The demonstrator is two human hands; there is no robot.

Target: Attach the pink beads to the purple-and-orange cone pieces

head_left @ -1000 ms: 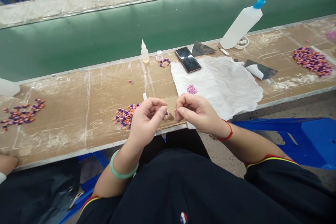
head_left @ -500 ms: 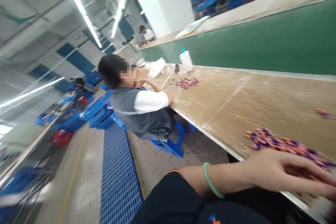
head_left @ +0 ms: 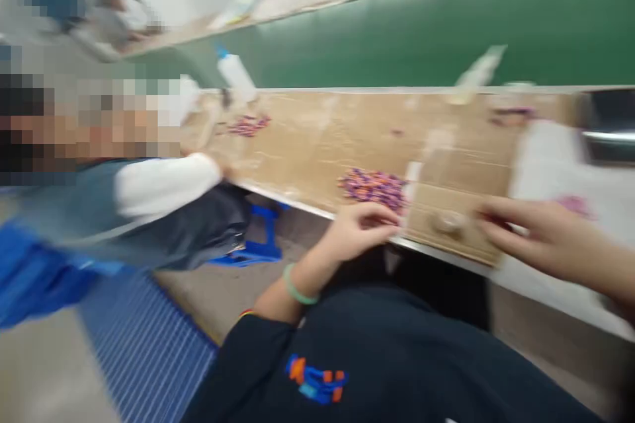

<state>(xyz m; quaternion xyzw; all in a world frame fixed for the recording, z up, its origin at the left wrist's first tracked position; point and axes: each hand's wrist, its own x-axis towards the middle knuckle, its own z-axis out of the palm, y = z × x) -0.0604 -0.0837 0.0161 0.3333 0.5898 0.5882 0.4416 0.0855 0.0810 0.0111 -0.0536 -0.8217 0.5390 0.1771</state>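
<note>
The cardboard-topped workbench (head_left: 461,145) holds three purple-orange piles (head_left: 374,188); the left hand (head_left: 360,231) and right hand (head_left: 540,238) are apart, grip unclear.

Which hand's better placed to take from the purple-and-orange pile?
Left, probably: the left hand lies right beside the pile of purple-and-orange pieces. The right hand is farther off, out by the white sheet.
</note>
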